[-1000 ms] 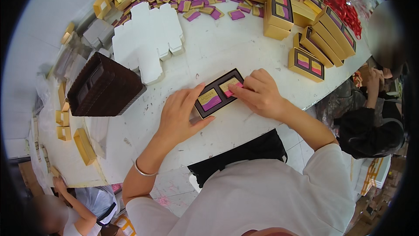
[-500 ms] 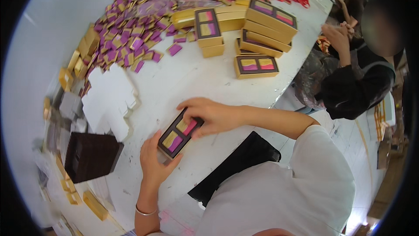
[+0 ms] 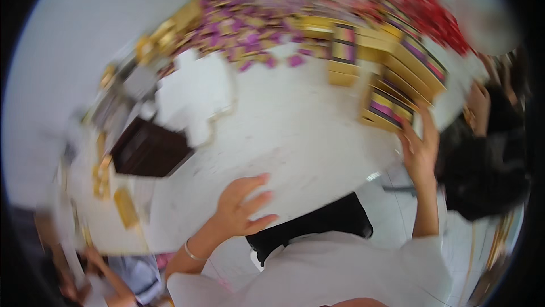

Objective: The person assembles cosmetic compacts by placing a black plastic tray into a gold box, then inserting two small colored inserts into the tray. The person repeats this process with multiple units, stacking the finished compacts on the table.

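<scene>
At the right-hand stacks, my right hand (image 3: 419, 145) reaches out with fingers stretched and apart, its fingertips against the near right end of a gold box (image 3: 388, 109). This box has a dark insert holding a purple-and-gold and a pink-and-gold square piece; it seems to rest on another gold box. My left hand (image 3: 243, 207) hovers over the near table edge with fingers spread, holding nothing. Motion blurs the picture, so the exact contact at the right fingertips is hard to make out.
More gold boxes (image 3: 417, 63) are stacked behind. Purple-and-gold squares (image 3: 250, 37) lie heaped at the back beside red ribbon-like material (image 3: 434, 17). White flat pieces (image 3: 196, 91) and a dark brown box-shaped stack (image 3: 149, 149) stand at left. A co-worker (image 3: 482, 165) sits at right.
The box that was between both hands has left the near table; a box now sits under my right fingertips at the stacks. My left hand has let go. The view has swung right.
</scene>
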{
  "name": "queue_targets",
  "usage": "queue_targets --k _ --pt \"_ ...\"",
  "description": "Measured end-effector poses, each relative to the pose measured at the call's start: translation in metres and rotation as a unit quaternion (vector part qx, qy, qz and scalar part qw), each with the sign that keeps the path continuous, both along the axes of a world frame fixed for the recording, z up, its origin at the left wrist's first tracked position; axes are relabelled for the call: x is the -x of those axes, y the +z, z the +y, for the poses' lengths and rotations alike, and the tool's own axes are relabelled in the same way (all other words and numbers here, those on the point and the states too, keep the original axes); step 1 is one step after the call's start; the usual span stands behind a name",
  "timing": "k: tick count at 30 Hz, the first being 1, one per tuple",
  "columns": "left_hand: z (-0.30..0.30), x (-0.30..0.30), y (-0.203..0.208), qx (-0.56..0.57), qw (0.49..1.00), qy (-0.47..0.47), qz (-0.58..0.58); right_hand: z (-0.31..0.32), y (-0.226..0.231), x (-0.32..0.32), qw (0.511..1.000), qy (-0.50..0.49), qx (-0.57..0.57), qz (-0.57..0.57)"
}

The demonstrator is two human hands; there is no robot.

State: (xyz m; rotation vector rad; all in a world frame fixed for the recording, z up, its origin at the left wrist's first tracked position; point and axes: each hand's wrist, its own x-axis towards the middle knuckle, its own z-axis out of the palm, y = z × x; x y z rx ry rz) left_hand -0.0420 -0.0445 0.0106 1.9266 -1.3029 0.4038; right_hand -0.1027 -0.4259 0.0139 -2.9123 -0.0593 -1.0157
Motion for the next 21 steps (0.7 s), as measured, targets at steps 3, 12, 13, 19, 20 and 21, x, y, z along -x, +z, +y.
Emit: queue_targets --k 3,12,13,19,20,21 --pt "0.019 0.009 0.034 0.032 0.993 0.022 -0.115 0.024 -0.001 0.009 0.996 0.006 -0.013 -0.086" --pt "0.182 -0.089 0.157 0.291 0.854 0.43 -0.031 0.133 0.011 -0.058 0.939 0.284 -0.168 0.096" --pt "0.205 -0.101 0.15 0.295 0.838 0.458 0.026 0.146 0.026 -0.078 0.94 0.289 -0.15 0.099" --pt "0.294 -0.159 0.048 0.267 0.769 0.443 0.375 0.228 0.038 -0.265 0.849 0.389 -0.336 0.121" --pt "0.289 -0.171 0.038 0.28 0.773 0.384 0.42 0.237 0.03 -0.309 0.854 0.37 -0.352 0.104" --pt "0.278 -0.181 0.036 0.281 0.781 0.351 0.433 0.237 0.011 -0.363 0.866 0.347 -0.351 0.081"
